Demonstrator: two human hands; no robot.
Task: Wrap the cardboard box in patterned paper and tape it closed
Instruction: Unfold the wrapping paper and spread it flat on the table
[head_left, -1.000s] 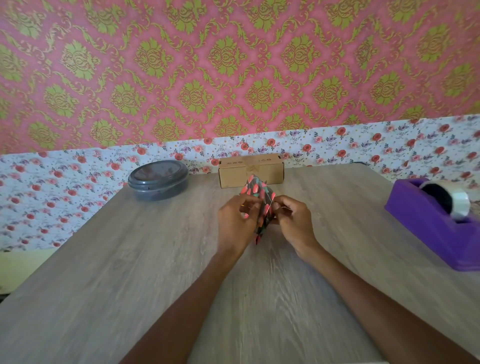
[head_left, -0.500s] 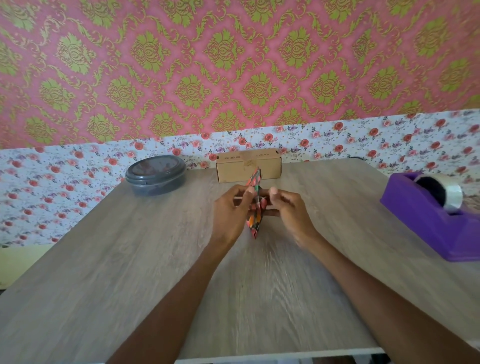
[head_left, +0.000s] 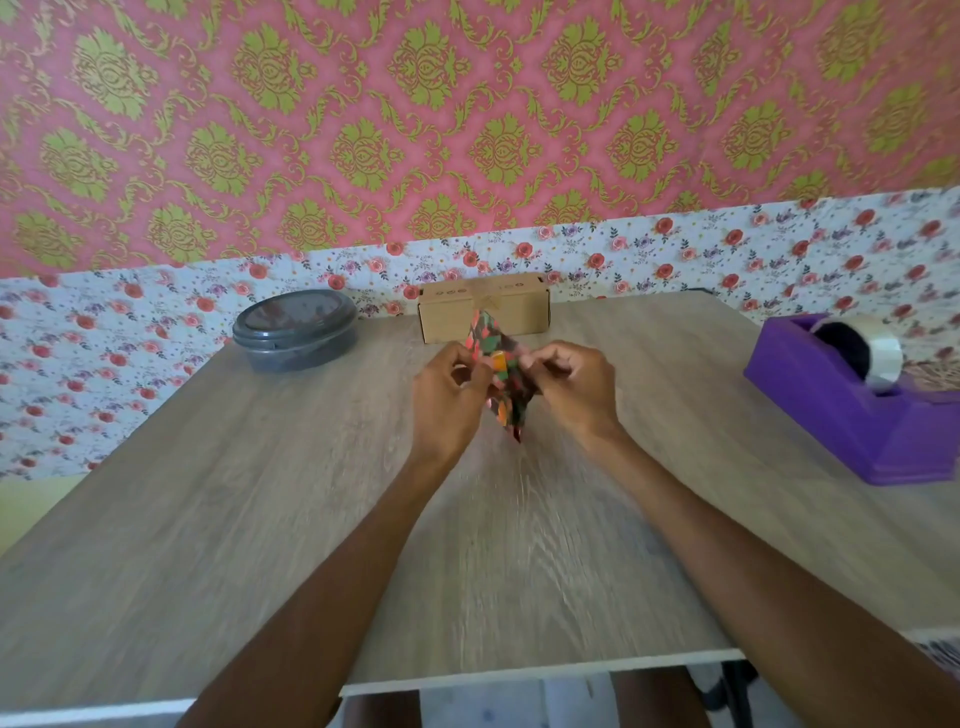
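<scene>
A folded piece of dark patterned paper (head_left: 503, 379) with red and orange spots stands on edge above the middle of the wooden table (head_left: 260, 519). My left hand (head_left: 452, 395) pinches its left side and my right hand (head_left: 574, 387) pinches its right side. The brown cardboard box (head_left: 483, 306) lies behind the paper at the table's far edge, against the flowered wall; nothing touches it. A purple tape dispenser (head_left: 852, 405) with a roll of clear tape (head_left: 878, 358) sits at the right.
A round grey lidded container (head_left: 295, 330) stands at the far left of the table. The table's near edge runs just below my forearms. Flowered paper covers the lower wall behind the table.
The folded paper has turned between my fingers and now shows a wider patterned face. The view has dropped a little, so the table's near edge shows.
</scene>
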